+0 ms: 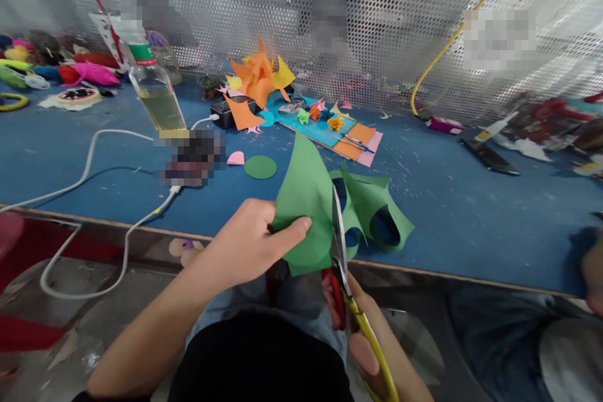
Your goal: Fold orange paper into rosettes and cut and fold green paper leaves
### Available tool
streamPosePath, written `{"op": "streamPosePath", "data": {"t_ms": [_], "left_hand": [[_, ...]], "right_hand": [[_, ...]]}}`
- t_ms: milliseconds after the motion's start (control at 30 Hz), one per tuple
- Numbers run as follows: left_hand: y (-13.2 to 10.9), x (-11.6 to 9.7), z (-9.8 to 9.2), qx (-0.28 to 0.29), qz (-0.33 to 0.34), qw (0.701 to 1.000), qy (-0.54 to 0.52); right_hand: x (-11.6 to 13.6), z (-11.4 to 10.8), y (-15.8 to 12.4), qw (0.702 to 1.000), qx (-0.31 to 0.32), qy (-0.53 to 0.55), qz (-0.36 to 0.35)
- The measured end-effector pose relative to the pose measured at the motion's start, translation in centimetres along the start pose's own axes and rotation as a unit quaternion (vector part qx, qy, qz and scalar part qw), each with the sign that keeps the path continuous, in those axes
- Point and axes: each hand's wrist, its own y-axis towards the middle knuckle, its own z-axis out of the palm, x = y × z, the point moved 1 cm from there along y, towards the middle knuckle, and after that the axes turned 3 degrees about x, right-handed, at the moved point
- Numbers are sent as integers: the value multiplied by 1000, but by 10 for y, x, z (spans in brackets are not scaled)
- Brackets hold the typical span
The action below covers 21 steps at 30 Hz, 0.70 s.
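My left hand (254, 239) pinches a sheet of green paper (306, 195), thumb on top, held above the table's front edge. In my right hand (360, 339) is a pair of scissors (340, 232) with red and yellow handles. Its blades lie along the right edge of the sheet, pointing away from me. Just to the right, green paper offcuts (372, 201) with round holes curl on the blue table. Beyond my left hand rests a cut green paper circle (260, 167), with a small pink paper piece (235, 158) beside it.
A bottle of yellowish liquid (160, 100) stands at left, near a white cable (89, 163). Orange paper scraps (259, 75) and a pad of coloured sheets (325, 129) lie at the back. A box cutter (490, 154) is at right, where another person's arm (592, 267) shows.
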Motion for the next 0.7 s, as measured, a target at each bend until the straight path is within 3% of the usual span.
{"op": "streamPosePath", "data": {"t_ms": [133,333,533,700], "left_hand": [[0,0,-2,9,-1,1000,0],[1,0,-5,30,-10,999,15],[1,0,-7,48,-14,999,16],[3,0,-9,55,-22,998,2]], "right_hand": [[-3,1,1,999,-20,10,23],[-11,-1,3,1000,-2,-12,21],[-18,-3,2,998,-3,-54,-29],[-20,-4,3,999,-4,-48,6]]}}
